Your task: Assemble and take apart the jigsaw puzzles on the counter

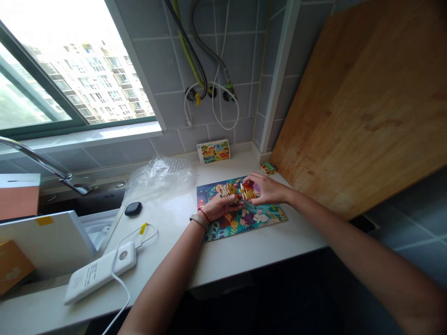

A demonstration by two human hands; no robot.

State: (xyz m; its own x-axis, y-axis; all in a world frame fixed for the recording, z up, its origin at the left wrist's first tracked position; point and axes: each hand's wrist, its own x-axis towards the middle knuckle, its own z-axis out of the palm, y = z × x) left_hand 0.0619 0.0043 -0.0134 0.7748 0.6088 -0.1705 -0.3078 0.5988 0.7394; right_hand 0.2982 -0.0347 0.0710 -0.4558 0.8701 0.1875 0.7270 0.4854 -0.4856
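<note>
A colourful jigsaw puzzle board (223, 229) with painted animals, among them a white rabbit, lies flat on the counter. Over its middle, my left hand (220, 207) is closed around a stack of puzzle pieces (228, 190), their edges showing as layers. My right hand (263, 187) is just to the right, its fingers pinching more puzzle pieces (247, 191) near the stack. Parts of the board are hidden beneath both hands.
A picture card (214, 151) leans against the tiled wall. More pieces (268, 168) lie beside the large wooden board (363, 102). Crumpled clear plastic (160, 177), a black case (133, 209) and a white power bank (101, 272) with cable sit left. A faucet (66, 177) overhangs the sink.
</note>
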